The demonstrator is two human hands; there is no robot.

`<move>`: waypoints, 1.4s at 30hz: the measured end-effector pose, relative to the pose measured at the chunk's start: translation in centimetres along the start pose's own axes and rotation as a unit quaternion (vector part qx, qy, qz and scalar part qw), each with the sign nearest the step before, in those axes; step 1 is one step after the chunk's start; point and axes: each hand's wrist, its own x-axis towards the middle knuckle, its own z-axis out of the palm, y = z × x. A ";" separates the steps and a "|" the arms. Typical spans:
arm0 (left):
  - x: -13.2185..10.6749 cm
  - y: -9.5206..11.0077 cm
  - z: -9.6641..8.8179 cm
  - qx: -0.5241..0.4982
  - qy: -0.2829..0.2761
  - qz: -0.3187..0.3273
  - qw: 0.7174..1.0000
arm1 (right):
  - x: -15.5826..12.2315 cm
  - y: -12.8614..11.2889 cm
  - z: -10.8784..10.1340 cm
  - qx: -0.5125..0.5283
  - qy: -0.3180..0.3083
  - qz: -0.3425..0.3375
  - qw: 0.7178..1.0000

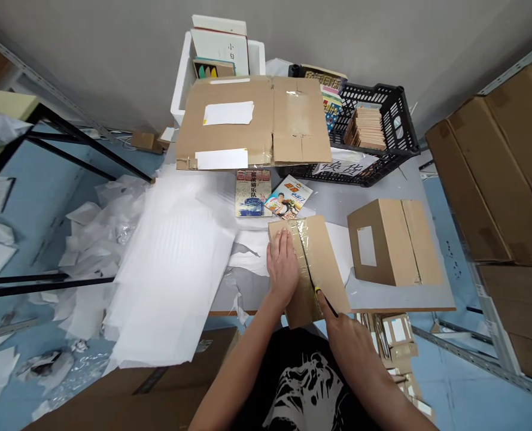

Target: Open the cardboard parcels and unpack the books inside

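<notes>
A small cardboard box (pixel 326 254) lies on the grey table top (pixel 373 299), its seam covered by clear packing tape (pixel 305 248). My left hand (pixel 282 263) presses flat on the box, left of the seam, holding nothing. My right hand (pixel 342 338) grips a yellow-and-black utility knife (pixel 323 298) at the taped seam. The hand hides most of the knife, and its blade is not clearly visible. Beyond the box lie two paperback books (pixel 253 193) (pixel 288 197).
A closed cardboard box (pixel 394 242) stands to the right. A flattened carton (pixel 252 123) rests on a black plastic crate (pixel 382 120) and a white bin (pixel 182 78). White foam sheets (pixel 171 269) spill over the table's left edge. Large cartons (pixel 494 167) sit on metal shelving at right.
</notes>
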 end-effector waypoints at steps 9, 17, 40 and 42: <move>0.0 0.2 -0.1 -0.011 -0.006 -0.012 1.000 | -4.3 0.0 2.9 -0.033 0.026 0.001 0.999; 0.0 0.4 -0.2 -0.006 -0.020 -0.023 1.000 | -5.6 1.0 3.6 0.012 0.019 0.008 1.000; 6.1 -1.0 -5.4 0.142 -0.089 0.033 0.985 | -0.9 0.9 8.3 0.747 0.147 0.170 0.626; 5.2 -2.3 -6.8 0.149 -0.083 -0.003 0.985 | -0.4 2.1 6.7 0.729 0.163 0.151 0.647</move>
